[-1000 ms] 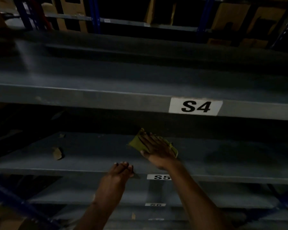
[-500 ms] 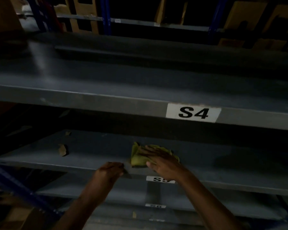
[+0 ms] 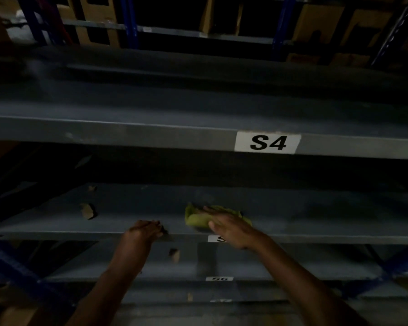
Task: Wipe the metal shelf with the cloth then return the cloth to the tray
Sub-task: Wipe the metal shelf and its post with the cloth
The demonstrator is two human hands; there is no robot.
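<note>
Above the cloth, label "S4"

We see the cloth lying on the metal shelf near its front edge, with the right hand resting on top of it. To the left of the cloth, the left hand rests on the shelf's front edge. Further left on the same shelf lies a scrap of debris, with a smaller bit behind it. The S4 label sits on the shelf above, the S6 label on the one below.
</note>
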